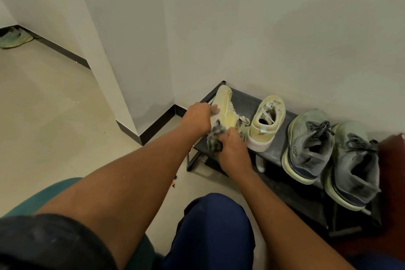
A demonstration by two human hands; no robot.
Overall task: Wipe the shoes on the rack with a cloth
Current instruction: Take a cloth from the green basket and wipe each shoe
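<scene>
Hands work over the rack [274,156]: left hand [198,117] grips a tilted yellow shoe [223,107], right hand [232,149] clutches the cloth [213,138].

Dim, yellowish indoor light; soft shadows, slight blur, wide-angle bending at edges.

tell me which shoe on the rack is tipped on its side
The leftmost pale yellow shoe, held by the left hand. Its mate and both grey sneakers sit upright.

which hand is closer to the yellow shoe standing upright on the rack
Right. The right hand holds the cloth just left of the upright yellow shoe; the left hand is farther left, gripping the tipped yellow shoe.
</scene>
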